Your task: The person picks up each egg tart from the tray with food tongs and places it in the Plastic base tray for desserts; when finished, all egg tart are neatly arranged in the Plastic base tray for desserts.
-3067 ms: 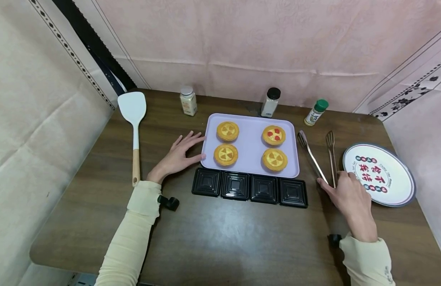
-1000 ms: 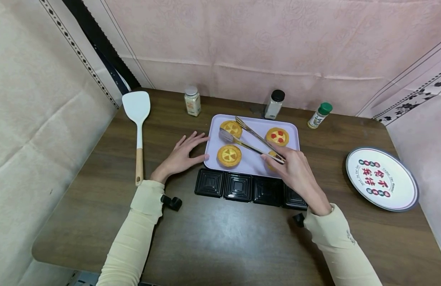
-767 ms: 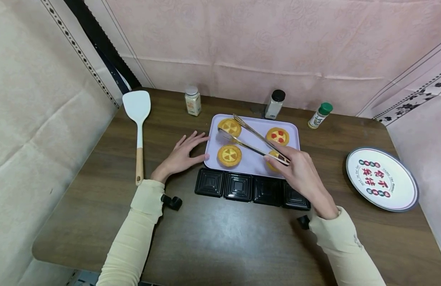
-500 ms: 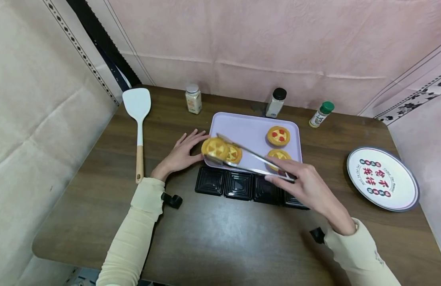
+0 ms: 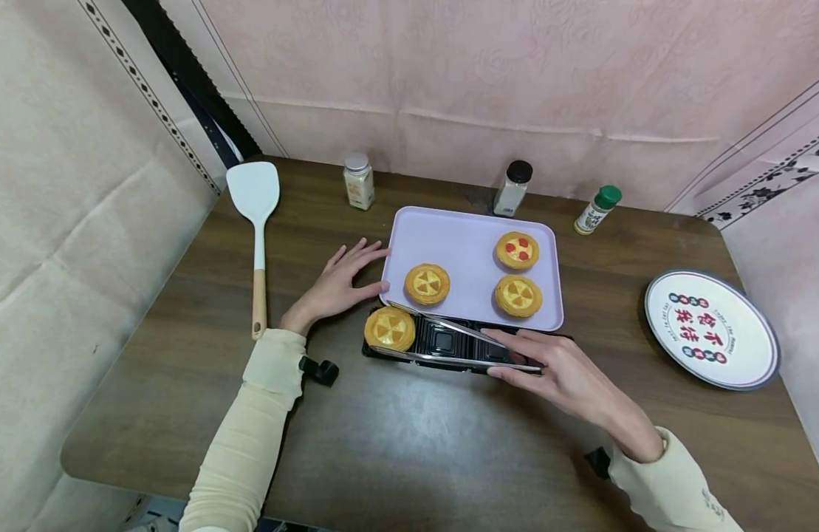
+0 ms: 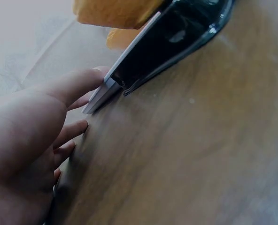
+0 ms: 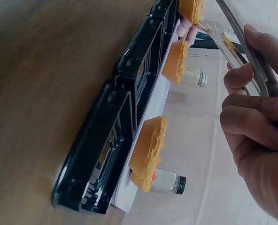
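My right hand (image 5: 569, 373) grips a pair of metal food tongs (image 5: 462, 363), whose arms reach left on either side of an egg tart (image 5: 390, 329). That tart is over the leftmost square of the black compartment tray (image 5: 445, 340); in the left wrist view the tart (image 6: 118, 13) shows above the black wall. With fingers spread, my left hand (image 5: 332, 294) touches the left edge of the lilac tray (image 5: 472, 277) with thumb and fingertips. On the lilac tray lie a plain tart (image 5: 427, 284) at left, another tart (image 5: 518, 295) and a red-dotted tart (image 5: 518, 250) at right.
A white spatula (image 5: 255, 203) with a wooden handle lies at left. Along the back stand a white-capped jar (image 5: 359, 182), a black-capped shaker (image 5: 512, 191) and a green-capped bottle (image 5: 597, 210). At right lies a round plate (image 5: 711, 329) with red characters.
The right hand picked up the tongs from the right side, took hold of the back-left tart and carried it forward over the leftmost black square. The left hand stays at the lilac tray's edge.
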Demonstrator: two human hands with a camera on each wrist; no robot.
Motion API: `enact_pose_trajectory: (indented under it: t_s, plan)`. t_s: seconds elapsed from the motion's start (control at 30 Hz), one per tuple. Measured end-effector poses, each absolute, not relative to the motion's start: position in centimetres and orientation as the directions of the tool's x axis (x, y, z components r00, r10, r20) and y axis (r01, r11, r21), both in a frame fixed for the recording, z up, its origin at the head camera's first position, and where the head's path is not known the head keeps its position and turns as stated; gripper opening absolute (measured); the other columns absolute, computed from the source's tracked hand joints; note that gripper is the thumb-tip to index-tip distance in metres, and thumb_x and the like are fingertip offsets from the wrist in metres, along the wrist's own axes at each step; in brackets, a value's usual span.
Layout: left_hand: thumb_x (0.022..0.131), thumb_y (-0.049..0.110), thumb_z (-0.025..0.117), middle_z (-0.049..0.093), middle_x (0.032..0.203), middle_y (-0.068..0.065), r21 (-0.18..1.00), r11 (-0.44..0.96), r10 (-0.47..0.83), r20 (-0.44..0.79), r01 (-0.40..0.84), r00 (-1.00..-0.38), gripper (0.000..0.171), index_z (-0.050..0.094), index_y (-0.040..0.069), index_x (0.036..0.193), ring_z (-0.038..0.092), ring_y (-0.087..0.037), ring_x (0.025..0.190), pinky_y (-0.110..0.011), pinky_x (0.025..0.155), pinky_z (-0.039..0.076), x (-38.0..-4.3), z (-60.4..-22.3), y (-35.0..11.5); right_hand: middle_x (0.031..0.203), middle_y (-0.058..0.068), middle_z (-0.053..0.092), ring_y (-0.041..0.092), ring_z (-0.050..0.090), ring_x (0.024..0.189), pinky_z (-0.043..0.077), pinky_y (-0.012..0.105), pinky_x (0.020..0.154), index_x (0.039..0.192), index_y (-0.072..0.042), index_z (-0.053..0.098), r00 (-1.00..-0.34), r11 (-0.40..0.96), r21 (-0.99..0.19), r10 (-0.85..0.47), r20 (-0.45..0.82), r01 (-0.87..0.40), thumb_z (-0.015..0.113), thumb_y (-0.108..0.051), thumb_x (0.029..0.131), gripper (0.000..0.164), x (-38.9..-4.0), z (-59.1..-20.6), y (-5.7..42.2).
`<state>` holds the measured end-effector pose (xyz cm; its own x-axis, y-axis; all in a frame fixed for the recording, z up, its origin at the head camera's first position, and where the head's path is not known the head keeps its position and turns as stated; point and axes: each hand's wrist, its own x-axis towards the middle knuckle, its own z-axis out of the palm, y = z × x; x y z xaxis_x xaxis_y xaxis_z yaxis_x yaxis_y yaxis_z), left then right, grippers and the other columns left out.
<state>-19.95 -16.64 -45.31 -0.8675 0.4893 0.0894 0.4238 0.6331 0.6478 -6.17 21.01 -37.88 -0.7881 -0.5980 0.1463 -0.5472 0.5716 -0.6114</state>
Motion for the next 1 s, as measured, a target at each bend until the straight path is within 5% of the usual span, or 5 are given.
enact_pose_trajectory:
  t_s: [0.8, 1.0]
  plan:
    - [0.096, 0.043, 0.062, 0.029, 0.158, -0.005, 0.645, 0.628, 0.496, 0.099, 0.436, -0.862, 0.061, 0.042, 0.022, 0.150, 0.011, -0.025, 0.148, -0.049, 0.116, -0.002, -20.0, -45.3, -16.7, 0.080, -0.012, 0.051, 0.004, 0.051, 0.067, 0.041, 0.022, 0.052, 0.139, -0.027, 0.057, -0.814, 0.596, -0.631, -0.572, 0.100, -0.497, 0.068, -0.037, 0.093, 0.048, -6.3, -37.9, 21.2]
    - [0.096, 0.042, 0.063, 0.030, 0.158, -0.006, 0.644, 0.627, 0.498, 0.101, 0.438, -0.861, 0.061, 0.042, 0.023, 0.150, 0.011, -0.026, 0.148, -0.050, 0.116, -0.001, -20.0, -45.4, -16.7, 0.078, -0.010, 0.051, 0.006, 0.048, 0.063, 0.039, 0.020, 0.050, 0.139, -0.024, 0.058, -0.854, 0.582, -0.649, -0.469, 0.224, -0.490, 0.076, -0.023, 0.088, 0.054, -6.5, -37.1, 22.6]
